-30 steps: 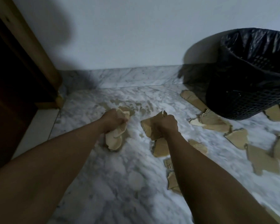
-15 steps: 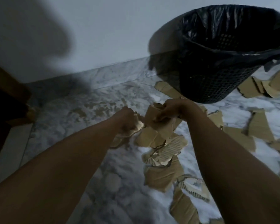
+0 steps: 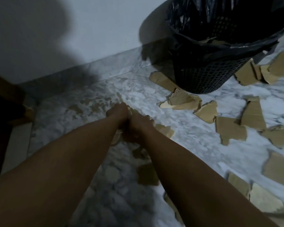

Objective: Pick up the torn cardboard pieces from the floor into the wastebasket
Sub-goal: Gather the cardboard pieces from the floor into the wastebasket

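While both hands meet at the centre of the frame, left hand point(image 3: 117, 114) and right hand point(image 3: 140, 126) press side by side, fingers curled round a cardboard bundle point(image 3: 116, 138). Only tan edges of it show between and below the knuckles, and the backs of the hands hide the exact finger placement.

Wastebasket point(image 3: 203, 76) stands to the upper right of the hands, well apart, with a black liner folded over the rim and a few tan scraps visible inside. Right hand is the nearer one.

Judgement: the coming move is a carry up and to the right, over the near rim, then release.

Loose pieces point(image 3: 206, 111) lie on the marble floor point(image 3: 187, 145) between hands and basket, with more along the right edge.

Bundle's long axis: cannot tell
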Demonstrator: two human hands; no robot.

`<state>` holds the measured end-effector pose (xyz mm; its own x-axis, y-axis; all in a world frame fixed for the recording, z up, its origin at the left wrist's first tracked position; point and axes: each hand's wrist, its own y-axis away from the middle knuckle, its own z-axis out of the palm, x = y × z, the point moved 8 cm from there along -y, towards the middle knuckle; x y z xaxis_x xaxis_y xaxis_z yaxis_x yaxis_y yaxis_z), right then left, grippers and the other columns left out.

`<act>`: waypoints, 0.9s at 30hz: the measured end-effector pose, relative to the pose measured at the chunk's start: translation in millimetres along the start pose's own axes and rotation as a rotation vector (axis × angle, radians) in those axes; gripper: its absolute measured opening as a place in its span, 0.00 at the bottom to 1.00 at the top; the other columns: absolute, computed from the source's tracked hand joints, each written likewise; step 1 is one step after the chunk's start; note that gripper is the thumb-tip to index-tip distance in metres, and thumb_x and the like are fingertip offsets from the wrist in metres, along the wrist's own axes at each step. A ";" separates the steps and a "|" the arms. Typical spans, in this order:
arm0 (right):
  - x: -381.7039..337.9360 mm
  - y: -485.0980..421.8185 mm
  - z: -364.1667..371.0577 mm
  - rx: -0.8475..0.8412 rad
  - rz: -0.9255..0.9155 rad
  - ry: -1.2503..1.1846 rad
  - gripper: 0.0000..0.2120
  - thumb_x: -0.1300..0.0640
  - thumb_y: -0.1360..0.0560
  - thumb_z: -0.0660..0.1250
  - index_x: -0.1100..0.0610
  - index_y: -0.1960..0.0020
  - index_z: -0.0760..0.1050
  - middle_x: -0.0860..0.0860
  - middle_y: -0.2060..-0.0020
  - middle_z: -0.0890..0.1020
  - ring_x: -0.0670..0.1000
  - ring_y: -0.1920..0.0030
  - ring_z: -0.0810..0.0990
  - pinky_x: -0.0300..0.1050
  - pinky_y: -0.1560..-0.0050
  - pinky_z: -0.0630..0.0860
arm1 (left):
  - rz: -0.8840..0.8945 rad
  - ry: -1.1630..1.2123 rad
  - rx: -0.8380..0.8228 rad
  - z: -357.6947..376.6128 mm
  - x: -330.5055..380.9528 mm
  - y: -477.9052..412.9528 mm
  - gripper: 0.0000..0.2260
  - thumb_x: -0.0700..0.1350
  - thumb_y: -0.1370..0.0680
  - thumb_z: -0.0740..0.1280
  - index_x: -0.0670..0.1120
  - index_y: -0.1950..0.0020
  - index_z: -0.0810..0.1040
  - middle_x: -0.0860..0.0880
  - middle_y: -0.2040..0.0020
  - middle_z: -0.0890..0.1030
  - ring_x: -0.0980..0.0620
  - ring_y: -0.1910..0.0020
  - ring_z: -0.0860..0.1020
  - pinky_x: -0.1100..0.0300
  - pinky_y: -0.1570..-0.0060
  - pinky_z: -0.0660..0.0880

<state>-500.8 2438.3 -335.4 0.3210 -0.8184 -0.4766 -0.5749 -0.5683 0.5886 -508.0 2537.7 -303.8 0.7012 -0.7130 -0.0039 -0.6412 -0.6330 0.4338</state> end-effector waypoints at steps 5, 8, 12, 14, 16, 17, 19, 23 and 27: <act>-15.8 14.5 -18.2 0.021 -0.106 0.105 0.25 0.50 0.22 0.66 0.52 0.26 0.66 0.54 0.31 0.73 0.59 0.32 0.71 0.64 0.27 0.59 | 0.039 0.156 0.014 5.1 -15.0 -4.1 0.18 0.51 0.19 0.58 0.45 0.31 0.69 0.43 0.34 0.73 0.43 0.37 0.75 0.51 0.44 0.71; -8.3 33.2 -29.4 0.055 -0.094 0.079 0.14 0.59 0.22 0.68 0.58 0.37 0.75 0.57 0.43 0.78 0.60 0.38 0.76 0.65 0.29 0.61 | 0.130 0.125 0.014 3.4 -14.1 1.8 0.17 0.51 0.22 0.64 0.45 0.37 0.71 0.44 0.41 0.77 0.42 0.43 0.78 0.52 0.51 0.74; 11.7 65.5 -68.4 0.308 -0.103 -0.110 0.12 0.60 0.27 0.73 0.59 0.44 0.82 0.57 0.49 0.82 0.59 0.45 0.81 0.50 0.48 0.75 | 0.206 0.141 -0.020 -12.7 -6.3 10.8 0.13 0.50 0.22 0.64 0.43 0.43 0.76 0.41 0.43 0.80 0.41 0.45 0.79 0.51 0.46 0.76; 22.7 84.8 -98.0 0.444 -0.106 -0.315 0.13 0.58 0.28 0.75 0.62 0.45 0.83 0.59 0.49 0.85 0.57 0.48 0.83 0.49 0.51 0.78 | 0.232 0.119 -0.015 -32.2 3.9 16.2 0.14 0.49 0.20 0.63 0.42 0.40 0.76 0.41 0.40 0.78 0.40 0.40 0.77 0.51 0.43 0.73; 26.7 103.0 -126.6 0.535 -0.076 -0.508 0.15 0.56 0.26 0.75 0.61 0.43 0.81 0.56 0.51 0.85 0.52 0.51 0.82 0.48 0.48 0.79 | 0.320 0.091 -0.020 -58.4 23.6 19.7 0.13 0.47 0.21 0.66 0.41 0.40 0.78 0.40 0.41 0.79 0.40 0.42 0.78 0.52 0.45 0.74; 26.7 108.9 -141.3 0.580 -0.062 -0.588 0.15 0.55 0.25 0.74 0.61 0.42 0.81 0.55 0.52 0.84 0.51 0.52 0.82 0.48 0.49 0.80 | 0.373 0.092 -0.014 -76.6 35.7 22.0 0.12 0.46 0.23 0.68 0.41 0.43 0.78 0.41 0.45 0.80 0.41 0.46 0.79 0.53 0.49 0.75; 14.2 121.1 -175.4 0.672 -0.085 -0.658 0.11 0.57 0.24 0.73 0.61 0.44 0.80 0.55 0.54 0.84 0.54 0.53 0.83 0.49 0.54 0.81 | 0.487 0.042 -0.029 -117.1 62.9 26.0 0.05 0.41 0.24 0.68 0.40 0.51 0.75 0.40 0.49 0.80 0.44 0.54 0.77 0.55 0.56 0.74; -25.5 160.7 -258.4 0.879 -0.205 -0.705 0.05 0.64 0.22 0.65 0.55 0.53 0.75 0.50 0.58 0.80 0.51 0.56 0.80 0.43 0.59 0.78 | 0.599 0.186 -0.034 -221.5 106.9 38.3 0.09 0.36 0.20 0.61 0.34 0.43 0.75 0.38 0.42 0.77 0.42 0.50 0.77 0.54 0.55 0.73; -11.3 184.6 -330.5 1.118 -0.123 -0.797 0.08 0.61 0.19 0.60 0.55 0.40 0.68 0.47 0.53 0.75 0.50 0.50 0.77 0.51 0.43 0.80 | 0.611 0.792 -0.005 -287.0 147.0 46.2 0.11 0.41 0.20 0.60 0.38 0.39 0.73 0.40 0.47 0.78 0.42 0.50 0.79 0.51 0.51 0.80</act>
<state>-361.8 2314.5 -5.5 0.1175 -0.2827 -0.9520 -0.9895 0.0474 -0.1362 -345.0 2490.2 -25.7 0.2581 -0.5078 0.8219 -0.9610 -0.2223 0.1644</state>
